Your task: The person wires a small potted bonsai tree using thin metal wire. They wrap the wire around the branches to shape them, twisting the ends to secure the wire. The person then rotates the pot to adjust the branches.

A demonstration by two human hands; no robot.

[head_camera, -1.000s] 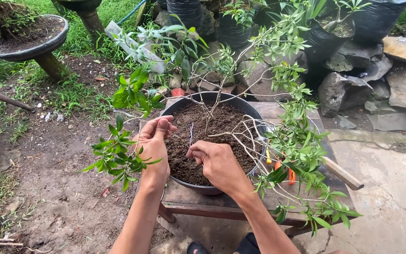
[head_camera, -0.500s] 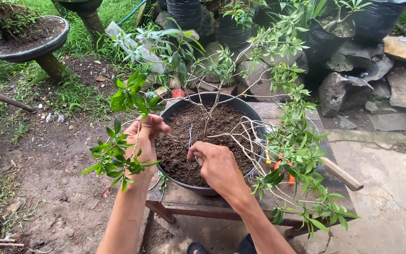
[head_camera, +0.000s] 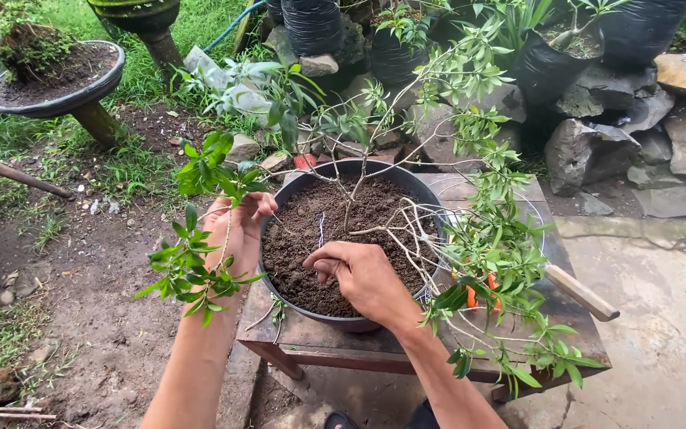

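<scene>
Hiding behind leaves [head_camera: 200, 278], left hand [head_camera: 236, 226]; right hand [head_camera: 363, 274] fingertips buried in soil [head_camera: 319, 238].

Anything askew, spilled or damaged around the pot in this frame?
Nothing spilled or broken. One oddity: the shrub sprawls sideways, its leafy branches hanging past the black pot and over the table edge. The left hand grips a branch at the rim; the right hand presses the soil.

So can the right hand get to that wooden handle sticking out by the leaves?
Probably yes. The wooden handle lies on the table to the right of the right hand. Only thin leafy branches hang between them, and these look easy to push past.
</scene>
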